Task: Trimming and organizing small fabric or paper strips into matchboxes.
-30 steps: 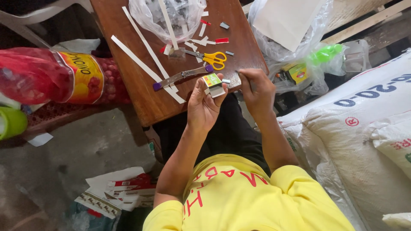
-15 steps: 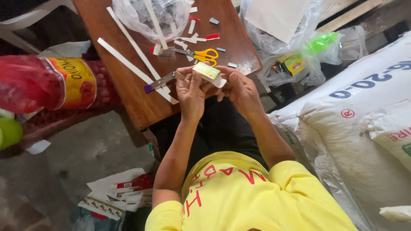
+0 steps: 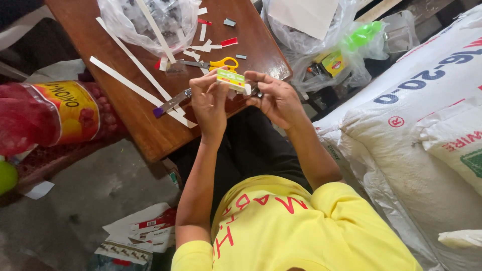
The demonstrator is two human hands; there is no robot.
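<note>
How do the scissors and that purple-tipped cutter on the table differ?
The scissors have yellow loop handles; the cutter is a straight grey bar with a purple end. The scissors lie among paper scraps; the cutter lies beside the left hand, across a long white strip. Both rest untouched on the wooden table.

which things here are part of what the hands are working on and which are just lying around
In hand: small green and white box, held by left hand and right hand.

Lying about: yellow-handled scissors, white paper strips, purple-tipped knife, clear plastic bag, white sacks.
</note>
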